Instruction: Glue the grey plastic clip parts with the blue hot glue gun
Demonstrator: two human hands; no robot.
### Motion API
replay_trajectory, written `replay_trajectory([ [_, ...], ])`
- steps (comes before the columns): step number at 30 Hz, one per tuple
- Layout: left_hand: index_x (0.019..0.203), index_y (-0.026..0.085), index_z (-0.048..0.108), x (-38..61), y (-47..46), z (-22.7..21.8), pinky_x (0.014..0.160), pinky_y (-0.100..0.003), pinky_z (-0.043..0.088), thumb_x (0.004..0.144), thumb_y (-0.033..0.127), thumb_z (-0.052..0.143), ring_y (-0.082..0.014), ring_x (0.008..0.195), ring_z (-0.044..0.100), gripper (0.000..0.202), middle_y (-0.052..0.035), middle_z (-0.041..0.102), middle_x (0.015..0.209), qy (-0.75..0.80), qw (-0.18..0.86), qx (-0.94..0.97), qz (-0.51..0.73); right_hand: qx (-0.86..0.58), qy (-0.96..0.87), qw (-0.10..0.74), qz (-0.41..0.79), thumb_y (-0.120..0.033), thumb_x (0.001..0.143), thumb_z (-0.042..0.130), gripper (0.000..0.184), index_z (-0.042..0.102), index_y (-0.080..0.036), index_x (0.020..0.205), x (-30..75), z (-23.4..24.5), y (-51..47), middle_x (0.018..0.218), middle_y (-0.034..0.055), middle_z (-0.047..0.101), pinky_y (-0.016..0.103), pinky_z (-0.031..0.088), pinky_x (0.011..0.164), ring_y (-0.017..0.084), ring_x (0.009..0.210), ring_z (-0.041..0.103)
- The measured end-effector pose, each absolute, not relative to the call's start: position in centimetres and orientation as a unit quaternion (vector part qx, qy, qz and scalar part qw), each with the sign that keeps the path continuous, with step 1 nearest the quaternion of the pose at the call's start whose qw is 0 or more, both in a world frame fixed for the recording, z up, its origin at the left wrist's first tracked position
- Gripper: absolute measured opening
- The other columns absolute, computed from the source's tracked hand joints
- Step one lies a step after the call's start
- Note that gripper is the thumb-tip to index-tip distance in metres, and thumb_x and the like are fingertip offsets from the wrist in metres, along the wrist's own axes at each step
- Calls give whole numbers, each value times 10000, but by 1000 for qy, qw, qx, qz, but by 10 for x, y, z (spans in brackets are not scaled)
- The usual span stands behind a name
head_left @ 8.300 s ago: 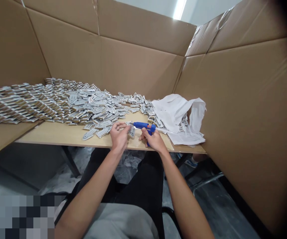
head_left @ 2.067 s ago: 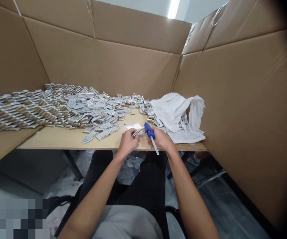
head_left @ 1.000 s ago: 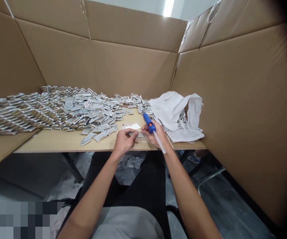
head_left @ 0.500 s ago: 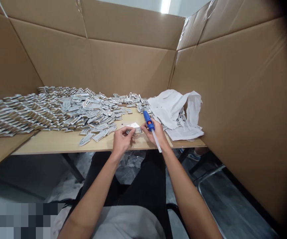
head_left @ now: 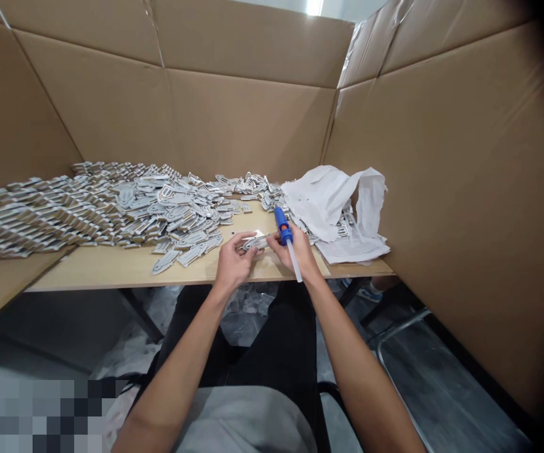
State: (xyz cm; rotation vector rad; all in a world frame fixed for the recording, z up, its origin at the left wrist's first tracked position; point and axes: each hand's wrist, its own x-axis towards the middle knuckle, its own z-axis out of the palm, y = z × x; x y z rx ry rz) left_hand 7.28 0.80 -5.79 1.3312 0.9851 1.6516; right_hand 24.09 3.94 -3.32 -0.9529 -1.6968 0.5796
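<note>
My left hand [head_left: 234,259] pinches one end of a small flat grey-and-white piece [head_left: 255,243] with a rounded outline. At the other end of that piece, the fingertips of my right hand [head_left: 295,250] touch or grip it. My right hand also holds a blue glue gun [head_left: 282,225], nozzle pointing away from me, with a pale glue stick trailing out of its back over my wrist. Under the held piece, a small white sheet [head_left: 263,233] lies on the wooden table [head_left: 125,269]. Pieces of the same kind lie in a loose heap [head_left: 172,211] to the left of my hands.
Neatly stacked rows of pieces [head_left: 40,217] fill the table's left side. A crumpled white sack [head_left: 321,198] with more pieces stands at the right. Tall cardboard walls [head_left: 248,119] enclose the back and sides. A metal chair frame [head_left: 401,327] is at the lower right.
The piece between my hands has turned so its flat face shows more. My left fingers have spread slightly along it. The glue gun stays in my right hand.
</note>
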Motion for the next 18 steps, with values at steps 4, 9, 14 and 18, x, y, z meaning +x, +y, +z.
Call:
replay_trajectory([
  [4, 1119, 147, 719, 74, 8, -58, 903, -436, 648, 750, 363, 853, -272, 889, 791, 448, -139, 779, 1090, 393, 386, 522, 651, -416, -711, 526, 213, -329, 783, 705, 198, 574, -226, 890, 239, -33, 38, 824, 33, 709, 314, 497, 725, 203, 723, 635],
  [9, 1037, 153, 712, 75, 6, -57, 853, -420, 662, 749, 379, 853, -262, 832, 794, 392, -116, 792, 973, 402, 391, 499, 661, -432, -722, 511, 175, -347, 816, 663, 166, 550, -232, 856, 234, -30, 33, 780, 13, 676, 304, 460, 700, 188, 688, 598],
  [14, 991, 158, 691, 76, 6, -57, 797, -417, 668, 728, 373, 867, -257, 785, 791, 382, -107, 793, 922, 408, 398, 481, 666, -453, -733, 495, 115, -271, 811, 616, 115, 507, -241, 828, 227, -30, 30, 766, 18, 654, 304, 421, 680, 189, 668, 564],
  [18, 961, 157, 669, 76, 6, -57, 749, -382, 655, 685, 369, 890, -252, 780, 785, 412, -108, 787, 908, 404, 414, 466, 669, -469, -732, 489, 74, -213, 798, 595, 114, 509, -235, 869, 224, -32, 31, 796, 35, 649, 305, 413, 685, 196, 676, 550],
])
